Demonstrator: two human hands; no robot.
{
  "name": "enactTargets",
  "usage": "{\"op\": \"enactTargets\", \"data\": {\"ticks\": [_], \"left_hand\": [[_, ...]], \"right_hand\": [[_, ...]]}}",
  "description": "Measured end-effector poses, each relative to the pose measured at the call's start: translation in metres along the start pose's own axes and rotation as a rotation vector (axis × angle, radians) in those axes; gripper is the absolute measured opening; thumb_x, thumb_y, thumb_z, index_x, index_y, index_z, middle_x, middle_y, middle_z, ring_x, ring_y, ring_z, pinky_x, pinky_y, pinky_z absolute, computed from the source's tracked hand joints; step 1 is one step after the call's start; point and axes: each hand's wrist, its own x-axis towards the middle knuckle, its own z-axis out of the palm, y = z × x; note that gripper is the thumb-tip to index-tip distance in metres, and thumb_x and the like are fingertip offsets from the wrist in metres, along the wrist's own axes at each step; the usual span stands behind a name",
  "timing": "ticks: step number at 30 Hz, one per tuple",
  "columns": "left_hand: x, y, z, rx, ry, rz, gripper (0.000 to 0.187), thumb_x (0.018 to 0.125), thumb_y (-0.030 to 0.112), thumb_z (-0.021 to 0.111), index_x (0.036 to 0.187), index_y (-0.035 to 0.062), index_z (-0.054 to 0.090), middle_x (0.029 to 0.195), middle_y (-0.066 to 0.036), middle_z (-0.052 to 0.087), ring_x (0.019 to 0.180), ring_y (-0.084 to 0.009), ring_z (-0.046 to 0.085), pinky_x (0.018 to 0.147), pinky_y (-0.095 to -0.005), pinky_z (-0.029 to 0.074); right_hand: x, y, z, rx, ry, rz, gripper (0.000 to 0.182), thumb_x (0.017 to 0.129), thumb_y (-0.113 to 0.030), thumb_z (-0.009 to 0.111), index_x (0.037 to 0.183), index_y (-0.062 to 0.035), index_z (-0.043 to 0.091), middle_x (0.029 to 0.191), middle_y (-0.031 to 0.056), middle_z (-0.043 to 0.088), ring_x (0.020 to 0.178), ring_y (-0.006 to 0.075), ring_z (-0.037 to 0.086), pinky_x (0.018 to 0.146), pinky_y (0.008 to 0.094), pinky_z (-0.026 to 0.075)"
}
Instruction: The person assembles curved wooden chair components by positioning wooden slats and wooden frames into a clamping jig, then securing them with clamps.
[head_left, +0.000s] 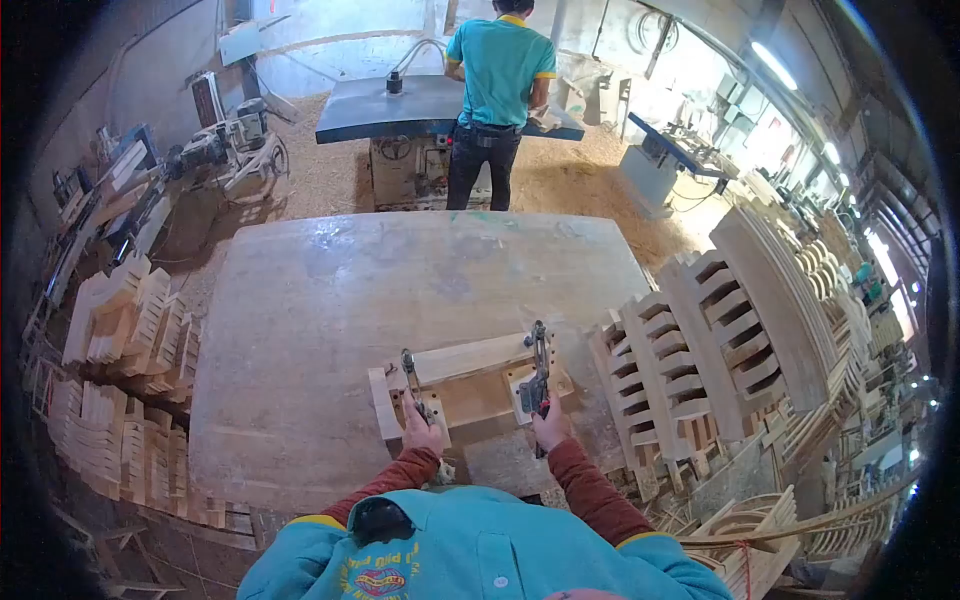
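Observation:
A wooden jig (475, 398) lies near the front edge of the large wooden table, with a light wood piece (470, 359) along its far side. Two metal toggle clamps stand on the jig. My left hand (421, 432) is closed round the handle of the left clamp (411, 370). On the right, my right hand (551, 425) grips the lower end of the right clamp (541, 365). Both clamps reach toward the light wood piece; whether they press on it I cannot tell.
Stacked curved wood parts (690, 350) rise close on the right, and more stacks (125, 420) stand on the left. Beyond the wooden table (300, 290), a person (502, 80) in a teal shirt stands at a machine table (350, 108).

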Motion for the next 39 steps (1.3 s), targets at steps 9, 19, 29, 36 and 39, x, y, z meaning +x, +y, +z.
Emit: {"op": "enactTargets", "data": {"ticks": [9, 19, 29, 36, 39], "left_hand": [[0.006, -0.018, 0.011, 0.023, 0.071, 0.08, 0.078, 0.076, 0.009, 0.047, 0.142, 0.0155, 0.005, 0.126, -0.032, 0.04, 0.106, -0.0469, 0.048, 0.088, -0.0479, 0.042], [0.0, -0.008, 0.007, 0.012, 0.083, 0.087, 0.079, 0.077, 0.014, 0.05, 0.142, 0.0189, 0.005, 0.115, -0.032, 0.047, 0.093, -0.0487, 0.053, 0.079, -0.0527, 0.044], [0.001, -0.01, 0.008, 0.041, 0.105, 0.106, 0.077, 0.078, 0.012, 0.048, 0.142, 0.0158, 0.004, 0.106, -0.032, 0.052, 0.091, -0.0487, 0.054, 0.078, -0.0533, 0.044], [0.005, -0.016, 0.011, 0.019, 0.053, 0.063, 0.079, 0.077, 0.011, 0.048, 0.142, 0.0163, 0.003, 0.115, -0.033, 0.048, 0.093, -0.0494, 0.053, 0.079, -0.0529, 0.044], [0.001, -0.013, 0.01, 0.033, 0.121, 0.14, 0.079, 0.077, 0.01, 0.047, 0.142, 0.017, 0.002, 0.115, -0.033, 0.048, 0.094, -0.0494, 0.053, 0.078, -0.053, 0.044]], "right_hand": [[0.005, 0.012, 0.009, 0.054, 0.041, -0.069, 0.057, 0.078, -0.009, 0.06, 0.129, -0.0073, 0.034, 0.09, 0.0157, 0.061, 0.062, 0.0246, 0.065, 0.058, 0.036, 0.05], [0.012, 0.03, 0.018, 0.089, -0.001, -0.061, 0.059, 0.077, -0.006, 0.058, 0.131, -0.0037, 0.031, 0.091, 0.0162, 0.059, 0.059, 0.023, 0.064, 0.056, 0.0356, 0.05], [0.01, 0.027, 0.016, 0.054, 0.039, -0.102, 0.057, 0.077, -0.007, 0.058, 0.129, -0.004, 0.034, 0.079, 0.0148, 0.061, 0.059, 0.0229, 0.065, 0.055, 0.036, 0.05], [0.016, 0.04, 0.024, 0.125, 0.01, -0.096, 0.055, 0.079, -0.004, 0.057, 0.128, -0.003, 0.033, 0.081, 0.0143, 0.061, 0.057, 0.0221, 0.064, 0.052, 0.0343, 0.05], [0.009, 0.025, 0.013, 0.095, -0.005, -0.08, 0.056, 0.079, -0.005, 0.057, 0.129, -0.0029, 0.032, 0.083, 0.0147, 0.061, 0.058, 0.0225, 0.064, 0.052, 0.0343, 0.05]]}}
